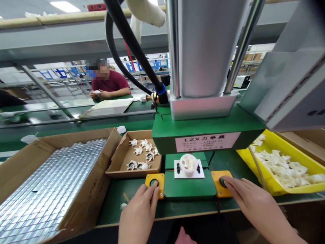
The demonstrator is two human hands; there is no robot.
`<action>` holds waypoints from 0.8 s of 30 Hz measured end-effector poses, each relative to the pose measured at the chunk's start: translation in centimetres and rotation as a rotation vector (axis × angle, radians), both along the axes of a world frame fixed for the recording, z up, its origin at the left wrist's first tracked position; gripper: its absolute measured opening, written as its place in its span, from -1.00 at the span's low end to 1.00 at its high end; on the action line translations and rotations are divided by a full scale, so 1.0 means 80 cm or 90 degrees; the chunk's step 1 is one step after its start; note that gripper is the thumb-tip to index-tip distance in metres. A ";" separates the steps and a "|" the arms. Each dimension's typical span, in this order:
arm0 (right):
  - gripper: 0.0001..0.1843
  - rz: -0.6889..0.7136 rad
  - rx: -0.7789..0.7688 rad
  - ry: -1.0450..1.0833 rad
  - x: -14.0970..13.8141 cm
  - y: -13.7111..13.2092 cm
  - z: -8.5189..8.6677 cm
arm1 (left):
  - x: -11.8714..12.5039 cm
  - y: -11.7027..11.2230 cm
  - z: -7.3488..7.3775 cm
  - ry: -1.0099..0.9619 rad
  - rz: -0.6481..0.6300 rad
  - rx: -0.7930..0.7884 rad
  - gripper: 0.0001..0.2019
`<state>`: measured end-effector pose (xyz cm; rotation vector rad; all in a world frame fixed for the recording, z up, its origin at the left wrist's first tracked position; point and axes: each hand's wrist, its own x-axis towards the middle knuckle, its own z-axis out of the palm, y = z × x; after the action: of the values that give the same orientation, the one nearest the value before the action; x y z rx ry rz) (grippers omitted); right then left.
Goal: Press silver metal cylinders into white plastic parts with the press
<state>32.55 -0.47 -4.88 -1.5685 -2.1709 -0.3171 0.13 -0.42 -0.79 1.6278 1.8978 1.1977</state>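
Note:
A green press machine (pixel 208 130) stands in front of me. A white plastic part (pixel 188 163) sits on the white fixture plate (pixel 200 173) under its ram. My left hand (pixel 139 210) rests fingers flat on the left yellow button box (pixel 159 177), fingertips on its green button (pixel 153 182). My right hand (pixel 250 200) lies flat with fingertips on the green button (pixel 222 180) of the right yellow box (pixel 216 189). Neither hand holds anything.
A big cardboard box of shiny metal pieces (pixel 48 189) fills the left. A small cardboard tray (pixel 122 159) holds several white impeller parts. A yellow bin (pixel 291 149) of white parts is at right. A person in a red shirt (pixel 110 84) sits across the line.

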 end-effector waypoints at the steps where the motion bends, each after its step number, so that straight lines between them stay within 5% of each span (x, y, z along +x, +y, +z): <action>1: -0.71 0.007 -0.006 -0.018 -0.001 -0.001 -0.001 | 0.000 0.001 0.000 0.028 -0.002 -0.007 -0.85; 5: -0.72 0.024 -0.015 -0.022 -0.005 -0.002 0.000 | -0.006 0.006 -0.001 0.080 -0.006 -0.044 -0.86; 9: -0.74 0.021 -0.055 0.090 -0.008 0.000 0.005 | -0.013 0.009 -0.002 -0.006 -0.035 -0.071 -0.83; 12: -0.73 0.029 -0.109 0.215 -0.011 0.001 0.014 | -0.014 0.008 0.008 -0.241 -0.047 -0.061 -0.78; 18: -0.54 0.093 -0.280 0.544 -0.053 0.028 0.065 | 0.008 0.009 0.039 -1.117 -0.198 -0.141 -0.75; 21: -0.47 0.151 -0.337 0.683 -0.092 0.056 0.100 | 0.034 0.010 0.038 -1.206 -0.252 -0.279 -0.82; 24: -0.56 0.232 -0.329 0.725 -0.128 0.085 0.125 | 0.055 0.011 0.032 -1.075 -0.206 -0.291 -0.85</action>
<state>22.29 6.29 5.12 -1.0553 -1.5443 1.0656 4.52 0.43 1.73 0.2342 0.6288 1.1480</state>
